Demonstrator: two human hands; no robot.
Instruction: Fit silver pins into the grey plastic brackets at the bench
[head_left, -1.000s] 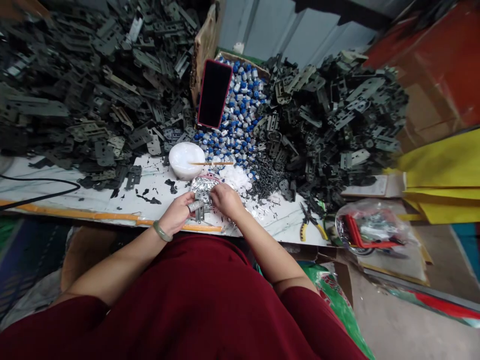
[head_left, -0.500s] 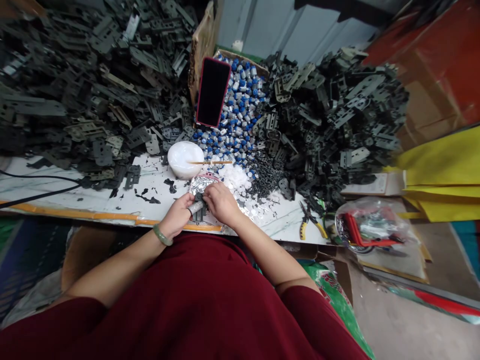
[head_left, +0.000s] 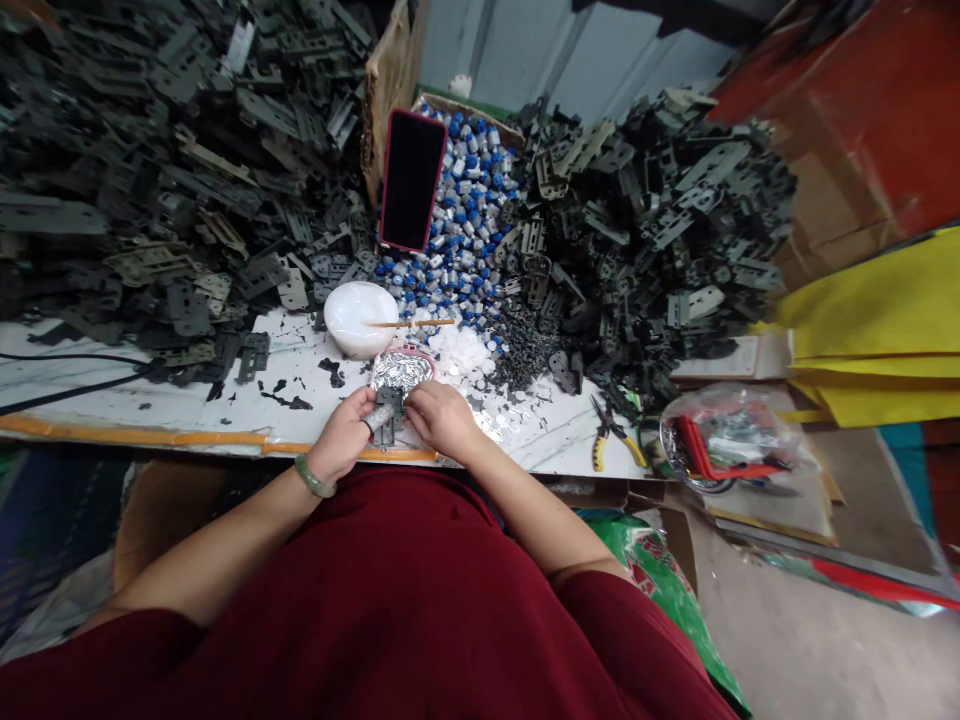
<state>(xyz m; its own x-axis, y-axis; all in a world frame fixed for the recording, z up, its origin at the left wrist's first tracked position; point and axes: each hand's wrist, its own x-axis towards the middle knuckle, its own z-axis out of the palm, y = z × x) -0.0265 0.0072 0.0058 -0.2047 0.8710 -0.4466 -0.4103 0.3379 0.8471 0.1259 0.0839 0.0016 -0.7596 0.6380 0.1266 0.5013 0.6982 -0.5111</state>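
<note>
My left hand (head_left: 346, 428), with tape around a finger, grips a flat dark grey slotted bracket (head_left: 386, 425) by its left side near the table's front edge. The fingers of my right hand (head_left: 442, 422) are pinched together at the bracket's right edge; what they hold, if anything, is too small to make out. Just beyond the bracket is a pink-rimmed dish (head_left: 432, 368) full of small silver metal pins (head_left: 401, 370). Behind it stands a white bowl (head_left: 360, 315) of whitish stuff, with a thin wooden stick (head_left: 412, 323) reaching out to the right.
Large heaps of dark brackets (head_left: 172, 180) rise left and right. Between them lie blue-and-white small cylinders (head_left: 465, 230), a propped phone (head_left: 413, 180), white discs (head_left: 465, 350) and small black parts (head_left: 525, 345). Yellow-handled pliers (head_left: 615, 437) and a plastic bag (head_left: 731, 440) lie at right.
My right hand has drawn back slightly from over the dish, showing more of the pins and the bracket. The bracket now lies flatter to view. The whole view has shifted a little.
</note>
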